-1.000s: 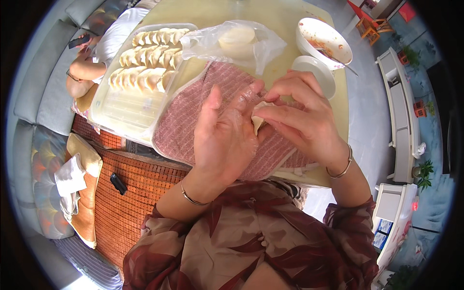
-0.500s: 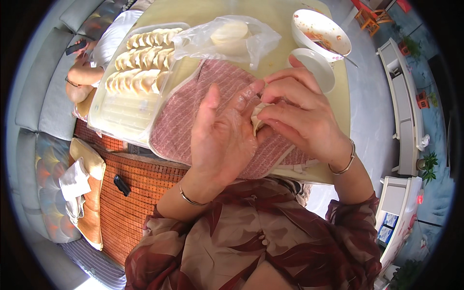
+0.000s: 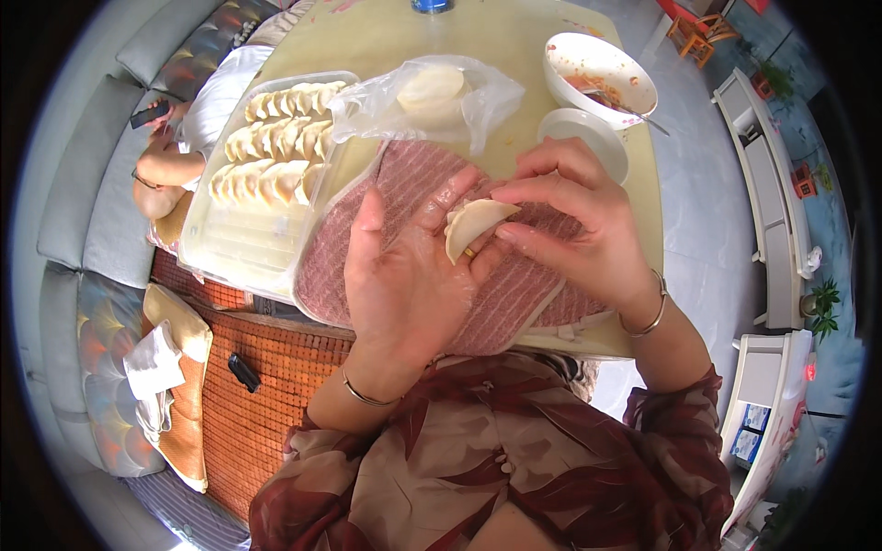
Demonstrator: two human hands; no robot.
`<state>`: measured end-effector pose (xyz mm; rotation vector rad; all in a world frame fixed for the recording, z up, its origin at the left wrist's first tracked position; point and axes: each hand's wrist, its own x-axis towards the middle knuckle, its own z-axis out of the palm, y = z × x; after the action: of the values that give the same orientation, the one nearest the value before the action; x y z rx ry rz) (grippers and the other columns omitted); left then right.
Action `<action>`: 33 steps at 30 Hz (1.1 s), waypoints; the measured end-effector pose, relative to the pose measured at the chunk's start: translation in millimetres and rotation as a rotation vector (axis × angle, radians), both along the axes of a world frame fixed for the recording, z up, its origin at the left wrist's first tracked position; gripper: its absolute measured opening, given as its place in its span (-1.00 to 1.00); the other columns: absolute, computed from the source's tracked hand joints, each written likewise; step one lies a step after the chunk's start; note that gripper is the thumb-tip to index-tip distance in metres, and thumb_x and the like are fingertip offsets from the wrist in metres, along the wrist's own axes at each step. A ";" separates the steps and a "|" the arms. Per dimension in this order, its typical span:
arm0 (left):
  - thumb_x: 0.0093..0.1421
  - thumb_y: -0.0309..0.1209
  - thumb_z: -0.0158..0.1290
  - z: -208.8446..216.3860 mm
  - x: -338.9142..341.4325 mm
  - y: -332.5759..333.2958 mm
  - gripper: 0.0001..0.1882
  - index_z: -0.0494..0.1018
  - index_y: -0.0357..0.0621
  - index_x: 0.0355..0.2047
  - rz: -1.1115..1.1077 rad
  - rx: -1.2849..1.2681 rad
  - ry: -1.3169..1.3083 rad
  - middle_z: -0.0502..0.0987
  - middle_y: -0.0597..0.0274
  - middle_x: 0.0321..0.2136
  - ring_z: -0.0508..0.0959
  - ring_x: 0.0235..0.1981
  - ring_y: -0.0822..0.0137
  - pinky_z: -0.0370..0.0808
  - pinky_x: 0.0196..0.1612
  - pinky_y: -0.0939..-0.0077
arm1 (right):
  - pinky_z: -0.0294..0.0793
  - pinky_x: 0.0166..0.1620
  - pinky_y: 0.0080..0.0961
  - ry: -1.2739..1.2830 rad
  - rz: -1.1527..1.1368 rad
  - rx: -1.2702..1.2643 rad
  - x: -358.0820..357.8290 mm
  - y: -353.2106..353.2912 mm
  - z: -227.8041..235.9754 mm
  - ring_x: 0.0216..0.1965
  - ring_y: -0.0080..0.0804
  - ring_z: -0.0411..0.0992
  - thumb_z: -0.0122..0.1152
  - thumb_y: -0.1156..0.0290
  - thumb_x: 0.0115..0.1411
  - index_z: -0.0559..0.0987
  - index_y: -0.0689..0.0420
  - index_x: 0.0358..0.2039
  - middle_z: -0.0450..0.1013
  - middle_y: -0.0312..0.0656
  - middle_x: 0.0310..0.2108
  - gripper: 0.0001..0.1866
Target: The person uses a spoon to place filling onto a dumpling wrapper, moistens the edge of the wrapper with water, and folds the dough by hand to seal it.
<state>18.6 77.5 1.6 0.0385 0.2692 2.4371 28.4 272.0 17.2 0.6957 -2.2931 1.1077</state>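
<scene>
A folded half-moon dumpling [image 3: 476,226] with pale dough rests on the fingers of my left hand [image 3: 404,275], which lies palm up with its thumb raised and flour on the skin. From the right, my right hand [image 3: 588,220] has its thumb and index finger at the dumpling's right corner, pinching it. A gold ring shows just below the dumpling. Beneath both hands lies a pink striped cloth [image 3: 344,216]. Beyond it, a clear plastic bag [image 3: 501,96] holds a stack of round wrappers [image 3: 432,95].
Left on the table [image 3: 514,28] stands a plastic tray [image 3: 243,253] with rows of dumplings [image 3: 262,182]. At the right are a white bowl [image 3: 562,57] with filling and a utensil, and a smaller white bowl [image 3: 602,147]. Another person [image 3: 216,101] sits beyond the tray, holding a phone [image 3: 150,115].
The dumpling has turned in my hands and now shows its broad side. My right fingers have drawn back to its corner. The view has shifted, bringing a blue can at the far edge into sight.
</scene>
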 end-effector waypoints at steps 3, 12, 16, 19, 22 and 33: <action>0.31 0.21 -0.30 1.9 -0.4 3.3 -0.14 0.13 -0.40 0.26 0.028 -0.036 -0.033 0.37 -0.09 0.12 0.31 0.21 0.02 0.14 0.31 0.09 | 0.46 -0.25 -0.42 -0.041 -0.060 -0.005 2.7 -2.7 -1.7 -0.21 -0.27 0.39 0.38 0.56 -0.03 0.63 0.11 -0.29 0.46 -0.22 -0.27 -0.76; 0.33 0.22 -0.40 -2.2 -3.2 1.5 -0.17 0.22 -0.34 0.20 0.000 -0.089 0.037 0.33 -0.02 0.14 0.30 0.21 0.04 0.12 0.31 0.14 | 0.45 -0.04 -0.31 -0.069 -0.051 0.075 6.6 -8.3 9.9 -0.11 -0.16 0.40 0.37 0.56 -0.06 0.58 0.12 -0.11 0.46 -0.15 -0.16 -0.57; 0.34 0.18 -0.37 -9.7 -3.6 -4.7 -0.26 0.21 -0.23 0.20 -0.009 -0.127 0.152 0.33 0.11 0.12 0.31 0.18 0.21 0.20 0.22 0.22 | 0.43 0.03 -0.24 -0.137 0.038 0.177 8.3 -19.4 20.1 -0.01 -0.09 0.38 0.38 0.53 -0.08 0.48 0.09 0.07 0.42 -0.12 -0.01 -0.38; 0.34 0.18 -0.40 -2.1 1.5 -10.7 -0.22 0.09 -0.21 0.30 0.020 -0.229 0.164 0.25 0.17 0.20 0.26 0.21 0.30 0.17 0.21 0.31 | 0.45 0.03 -0.24 -0.052 0.103 0.462 3.3 -29.8 23.6 0.03 -0.07 0.37 0.37 0.50 -0.09 0.47 0.08 0.09 0.42 -0.14 0.02 -0.36; 0.34 0.18 -0.38 -7.5 2.3 -19.4 -0.19 -0.01 -0.24 0.34 0.031 -0.229 0.178 0.17 0.16 0.25 0.19 0.27 0.32 0.15 0.23 0.31 | 0.48 -0.02 -0.27 -0.036 0.182 0.609 -0.9 -46.3 31.4 0.01 -0.08 0.39 0.34 0.49 -0.08 0.47 0.08 0.09 0.42 -0.13 0.01 -0.37; 0.29 0.22 -0.34 -8.1 -13.8 -47.4 -0.12 -0.20 -0.12 0.40 0.000 -0.177 0.126 0.15 0.10 0.25 0.21 0.22 0.20 0.06 0.27 0.06 | 0.47 -0.20 -0.33 -0.150 0.360 0.600 -33.6 -66.3 35.4 -0.19 -0.13 0.42 0.32 0.49 -0.04 0.52 0.09 -0.20 0.42 -0.19 -0.22 -0.67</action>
<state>4.7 30.1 -6.5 0.1145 0.5408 2.4050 -5.3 205.7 52.6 1.3323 -2.7249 0.6064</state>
